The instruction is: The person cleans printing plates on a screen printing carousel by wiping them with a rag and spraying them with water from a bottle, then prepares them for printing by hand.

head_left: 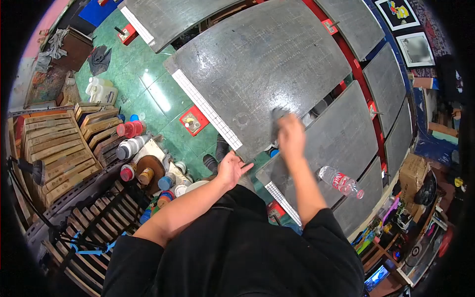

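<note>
My right hand (292,134) is over the near edge of a large grey board (257,64), closed around a dark object (280,117) that is blurred by motion. The board's surface looks wet and shiny in places, with faint printed marks. A white gridded strip (207,110) runs along its left edge. Near the board's lower left corner, my left hand (232,170) is held palm up, fingers apart, with nothing in it. A clear plastic bottle with a red label (341,182) lies on the neighbouring grey board (321,143), right of my right forearm.
More grey boards (351,24) stand on red supports (194,121). At the left are wooden frames (59,148), paint jars (131,147) and white jugs (101,91) on a green floor (133,74). A cardboard box (414,173) and cluttered shelves stand at the right.
</note>
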### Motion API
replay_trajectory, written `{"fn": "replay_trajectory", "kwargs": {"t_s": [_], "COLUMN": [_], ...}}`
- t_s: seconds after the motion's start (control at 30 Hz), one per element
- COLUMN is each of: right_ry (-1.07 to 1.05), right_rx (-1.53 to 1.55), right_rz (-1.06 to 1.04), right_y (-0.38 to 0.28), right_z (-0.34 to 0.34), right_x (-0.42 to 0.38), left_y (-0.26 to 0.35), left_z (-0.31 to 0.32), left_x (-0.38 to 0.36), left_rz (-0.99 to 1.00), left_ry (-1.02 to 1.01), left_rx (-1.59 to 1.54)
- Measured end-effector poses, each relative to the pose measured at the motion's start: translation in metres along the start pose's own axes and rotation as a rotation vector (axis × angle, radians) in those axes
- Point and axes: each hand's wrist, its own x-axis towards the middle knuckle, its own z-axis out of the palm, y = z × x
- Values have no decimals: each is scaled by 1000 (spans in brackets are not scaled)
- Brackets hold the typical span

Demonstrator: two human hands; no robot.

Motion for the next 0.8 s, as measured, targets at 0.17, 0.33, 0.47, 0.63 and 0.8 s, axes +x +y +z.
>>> {"fn": "replay_trajectory", "kwargs": {"t_s": [0.17, 0.33, 0.47, 0.63, 0.8], "right_ry": [-312, 215, 188, -217, 204], "right_rx": [689, 461, 53, 371, 528], "right_rz": [65, 262, 148, -161, 170], "right_y": [-153, -62, -17, -127, -90], "right_z": [18, -19, -7, 14, -11], "right_x": [-78, -1, -19, -105, -36], "left_y": [-24, -16, -18, -30, -20], "left_z": [-40, -42, -34, -33, -21], "left_x": [-8, -32, -27, -9, -13], "left_rz": [87, 15, 77, -15, -2], "left_ry": [148, 139, 84, 109, 104], "left_rx": [-280, -265, -192, -294, -337]}}
